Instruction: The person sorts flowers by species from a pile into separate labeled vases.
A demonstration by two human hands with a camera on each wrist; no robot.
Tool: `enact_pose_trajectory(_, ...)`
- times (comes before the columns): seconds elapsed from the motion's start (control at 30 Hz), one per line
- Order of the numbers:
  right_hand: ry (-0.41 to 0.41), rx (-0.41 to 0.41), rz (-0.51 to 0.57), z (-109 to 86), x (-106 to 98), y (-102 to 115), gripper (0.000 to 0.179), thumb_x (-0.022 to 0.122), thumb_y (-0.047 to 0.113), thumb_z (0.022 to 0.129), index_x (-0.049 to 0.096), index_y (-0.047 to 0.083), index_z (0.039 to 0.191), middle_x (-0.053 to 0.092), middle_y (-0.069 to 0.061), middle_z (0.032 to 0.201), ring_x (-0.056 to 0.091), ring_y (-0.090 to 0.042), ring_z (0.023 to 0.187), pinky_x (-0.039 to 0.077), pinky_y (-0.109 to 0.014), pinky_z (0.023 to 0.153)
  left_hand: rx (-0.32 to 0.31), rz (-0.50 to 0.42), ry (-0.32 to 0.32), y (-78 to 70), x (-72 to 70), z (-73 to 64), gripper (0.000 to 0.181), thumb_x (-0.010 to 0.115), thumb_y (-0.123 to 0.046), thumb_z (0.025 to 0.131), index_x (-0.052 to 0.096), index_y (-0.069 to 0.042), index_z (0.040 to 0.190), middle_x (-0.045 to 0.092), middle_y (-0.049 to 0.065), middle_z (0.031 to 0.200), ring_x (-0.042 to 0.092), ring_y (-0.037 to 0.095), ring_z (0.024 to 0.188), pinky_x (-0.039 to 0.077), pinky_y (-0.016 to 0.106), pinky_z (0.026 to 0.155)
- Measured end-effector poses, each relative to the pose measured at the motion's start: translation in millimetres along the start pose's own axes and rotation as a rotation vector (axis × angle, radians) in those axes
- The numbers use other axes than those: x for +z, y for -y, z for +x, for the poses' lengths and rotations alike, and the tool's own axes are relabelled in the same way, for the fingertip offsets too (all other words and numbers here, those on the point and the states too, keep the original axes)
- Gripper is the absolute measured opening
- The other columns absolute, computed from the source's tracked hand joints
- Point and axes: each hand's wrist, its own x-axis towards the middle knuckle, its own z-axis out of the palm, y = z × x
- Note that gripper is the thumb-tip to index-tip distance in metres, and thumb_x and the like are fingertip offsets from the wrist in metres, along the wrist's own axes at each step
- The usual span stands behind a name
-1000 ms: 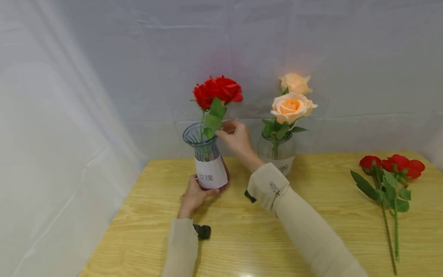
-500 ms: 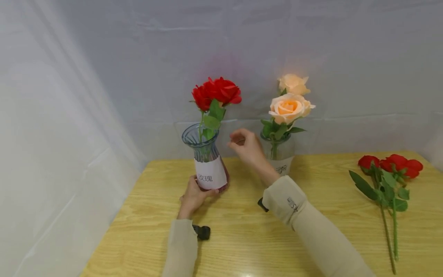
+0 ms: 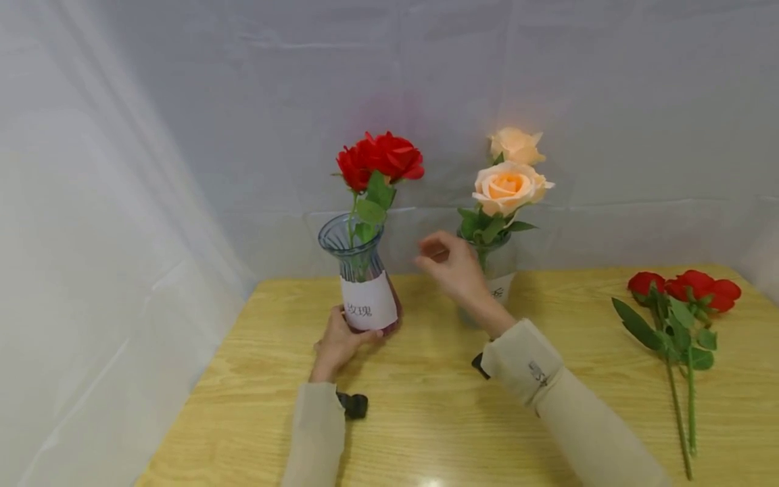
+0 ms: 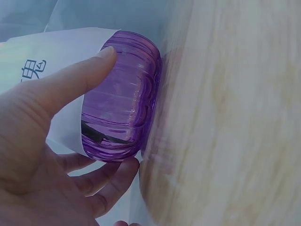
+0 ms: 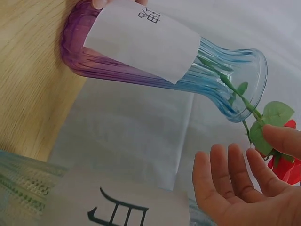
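Observation:
My left hand (image 3: 341, 343) grips the lower part of a flared glass vase (image 3: 349, 238), blue at the rim and purple at the base (image 4: 123, 96). In the left wrist view its thumb lies along the front and the fingers curl round the other side. Red roses (image 3: 386, 159) with green leaves stand in this vase, which wears a white paper label (image 3: 369, 302) with handwritten characters. To the vase's right, my right hand (image 3: 459, 270) hangs in the air with loosely bent fingers, holding nothing. It partly hides a clear glass jar (image 3: 504, 260) behind it.
Two peach roses (image 3: 510, 189) stand in the clear jar, which also has a paper label (image 5: 124, 202). More red roses (image 3: 681, 291) lie on the wooden table (image 3: 420, 419) at the right, stems toward the front. A pale curtain (image 3: 292, 101) hangs behind the table.
My right hand has drawn away from the rose leaves at the vase's rim, moving right and slightly down to in front of the jar. My left hand still holds the vase.

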Motion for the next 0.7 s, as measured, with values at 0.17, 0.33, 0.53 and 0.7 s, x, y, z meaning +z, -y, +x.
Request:
enact_pose_trajectory(0.17, 0.015, 0.024, -0.03, -4.8, -5, -5, 0.025, 0.067, 0.005, 0.096, 0.065, -0.007, 0.118, 0.067, -0.021, 0.114, 0.062, -0.035, 0.104, 0.049, -0.046, 0.093, 0.002, -0.014, 0.008, -0.6, -0.7, -0.1, 0.087, 0.086, -0.024, 0.08, 0.034, 0.007, 0.143, 0.051, 0.03, 0.141, 0.046, 0.045, 0.132, 0.015, 0.073, 0.102)
enact_pose_trajectory(0.33, 0.027, -0.016, -0.041, -9.2, -8, -9, 0.023, 0.068, 0.002, 0.094, 0.065, -0.009, 0.114, 0.067, -0.023, 0.11, 0.064, -0.037, 0.101, 0.051, -0.047, 0.092, 0.004, -0.026, 0.006, -0.2, -1.6, 0.1, 0.085, 0.086, -0.024, 0.081, 0.035, 0.007, 0.142, 0.052, 0.029, 0.139, 0.048, 0.044, 0.131, 0.016, 0.073, 0.102)
enact_pose_trajectory(0.53, 0.036, -0.06, -0.052, -13.8, -9, -16, 0.021, 0.069, 0.001, 0.093, 0.066, -0.009, 0.112, 0.068, -0.023, 0.107, 0.066, -0.037, 0.099, 0.052, -0.047, 0.09, 0.0, -0.017, 0.002, -1.2, -2.0, -0.3, 0.086, 0.086, -0.024, 0.081, 0.035, 0.007, 0.143, 0.052, 0.029, 0.14, 0.047, 0.044, 0.132, 0.015, 0.073, 0.103)
enact_pose_trajectory(0.7, 0.046, -0.072, -0.061, -20.5, -11, -20, 0.021, 0.069, 0.001, 0.093, 0.066, -0.008, 0.111, 0.069, -0.022, 0.107, 0.066, -0.036, 0.098, 0.053, -0.048, 0.089, 0.002, -0.012, 0.001, -1.6, -0.9, -1.2, 0.087, 0.086, -0.024, 0.081, 0.035, 0.007, 0.143, 0.052, 0.029, 0.14, 0.047, 0.045, 0.132, 0.016, 0.072, 0.103)
